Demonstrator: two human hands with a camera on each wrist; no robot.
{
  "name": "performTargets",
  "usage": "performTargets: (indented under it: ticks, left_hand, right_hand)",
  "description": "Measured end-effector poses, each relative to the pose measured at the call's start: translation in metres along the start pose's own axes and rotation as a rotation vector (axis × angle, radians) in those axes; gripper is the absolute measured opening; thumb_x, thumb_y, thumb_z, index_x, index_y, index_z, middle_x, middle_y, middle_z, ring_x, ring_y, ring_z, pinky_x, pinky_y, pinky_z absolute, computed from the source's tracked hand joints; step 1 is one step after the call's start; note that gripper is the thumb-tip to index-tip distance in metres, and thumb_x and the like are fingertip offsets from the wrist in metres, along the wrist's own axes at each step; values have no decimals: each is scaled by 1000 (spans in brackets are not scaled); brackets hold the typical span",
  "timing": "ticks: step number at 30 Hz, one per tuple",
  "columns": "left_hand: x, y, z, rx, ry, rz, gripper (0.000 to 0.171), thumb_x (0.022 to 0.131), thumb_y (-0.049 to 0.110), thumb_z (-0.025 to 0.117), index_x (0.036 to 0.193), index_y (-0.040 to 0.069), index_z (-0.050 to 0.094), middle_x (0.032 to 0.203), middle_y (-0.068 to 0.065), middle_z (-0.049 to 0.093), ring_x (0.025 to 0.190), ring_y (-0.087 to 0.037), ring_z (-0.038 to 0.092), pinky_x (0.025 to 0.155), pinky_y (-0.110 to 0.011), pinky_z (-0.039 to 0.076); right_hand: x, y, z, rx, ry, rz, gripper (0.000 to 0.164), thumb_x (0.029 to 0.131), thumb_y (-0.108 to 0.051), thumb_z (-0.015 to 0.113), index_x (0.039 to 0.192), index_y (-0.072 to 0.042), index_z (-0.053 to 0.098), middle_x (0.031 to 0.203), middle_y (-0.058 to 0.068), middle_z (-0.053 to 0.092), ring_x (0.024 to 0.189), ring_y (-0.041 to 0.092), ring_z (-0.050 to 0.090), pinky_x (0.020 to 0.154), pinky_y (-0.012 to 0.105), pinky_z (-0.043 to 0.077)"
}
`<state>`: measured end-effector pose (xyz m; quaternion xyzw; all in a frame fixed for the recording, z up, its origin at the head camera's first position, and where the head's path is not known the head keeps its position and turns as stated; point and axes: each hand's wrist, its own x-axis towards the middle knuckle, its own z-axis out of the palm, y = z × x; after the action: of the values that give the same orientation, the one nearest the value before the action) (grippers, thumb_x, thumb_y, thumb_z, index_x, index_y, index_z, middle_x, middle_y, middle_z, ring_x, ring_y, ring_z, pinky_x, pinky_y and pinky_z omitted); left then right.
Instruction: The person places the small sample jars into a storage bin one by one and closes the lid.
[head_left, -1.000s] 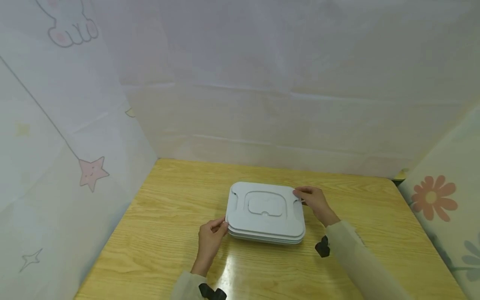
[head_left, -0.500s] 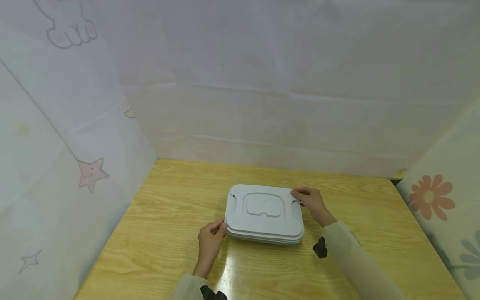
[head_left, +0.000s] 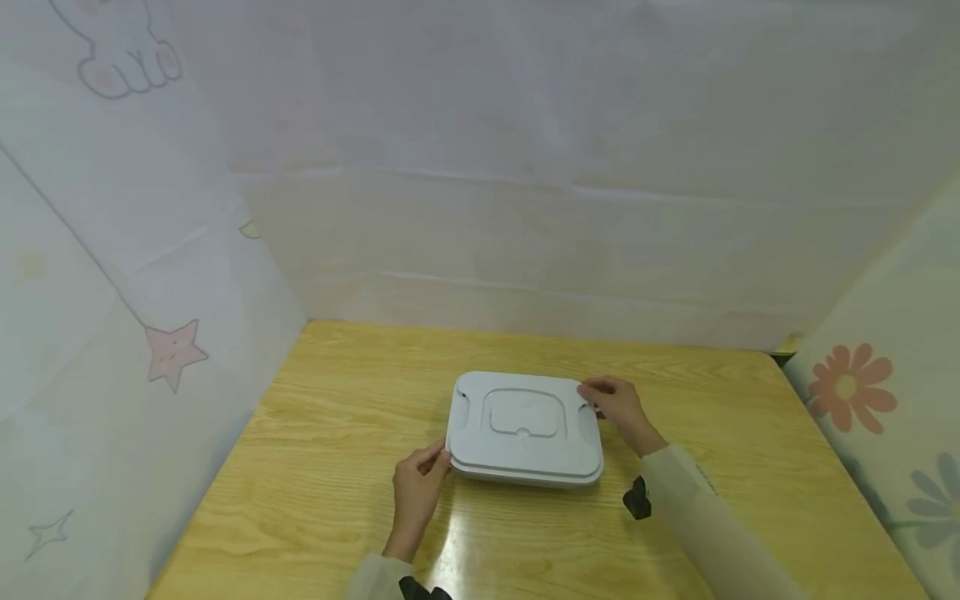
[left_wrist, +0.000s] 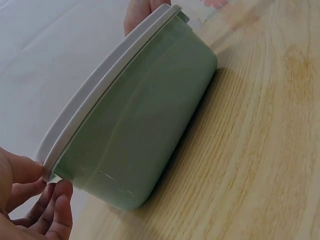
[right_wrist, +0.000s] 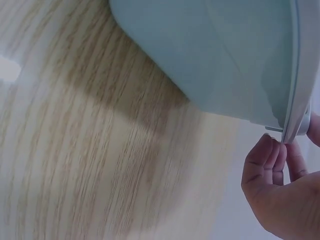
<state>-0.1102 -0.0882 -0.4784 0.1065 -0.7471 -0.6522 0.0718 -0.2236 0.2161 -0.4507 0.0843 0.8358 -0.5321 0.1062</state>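
A rectangular box with a pale green body (left_wrist: 135, 110) stands on the table, with a white lid (head_left: 522, 450) over its top. The lid has a raised rounded outline in its middle and a recess near each short side. At its near left corner my left hand (head_left: 417, 492) pinches the lid's rim, thumb above and fingers underneath. My right hand (head_left: 621, 410) pinches the rim at the far right corner in the same way. In the left wrist view the lid's edge lies along the top of the body. What the box contains is hidden.
The wood-grain table (head_left: 337, 417) extends around the box. A pale cloth backdrop (head_left: 540, 208) rises behind it, with printed side sheets at left and right. A black device (head_left: 637, 498) sits at the right wrist, another (head_left: 423, 589) at the left.
The lid has come down slightly, and the layered gap along its front edge looks narrower. Both hands keep their pinch on the corners. The head view has shifted a little.
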Motion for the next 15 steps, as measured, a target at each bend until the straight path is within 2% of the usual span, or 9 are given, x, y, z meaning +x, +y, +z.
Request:
performTargets:
  ticks: [8, 15]
  left_hand:
    - [-6, 5, -3, -36, -26, -22, 26, 88, 6, 66, 110, -7, 67, 92, -19, 70, 76, -25, 69, 66, -23, 56]
    - [-7, 6, -4, -11, -37, -33, 26, 86, 5, 65, 110, -7, 66, 89, -17, 70, 76, -27, 69, 65, -24, 56]
  right_hand:
    - [-10, 1, -2, -9, 1, 2, 45, 96, -31, 57, 129, 0, 54, 124, 18, 55, 99, 19, 57, 81, 29, 53]
    - [-15, 1, -5, -11, -10, -25, 44, 97, -30, 56, 127, 1, 53, 120, 16, 56, 97, 16, 56, 81, 27, 52]
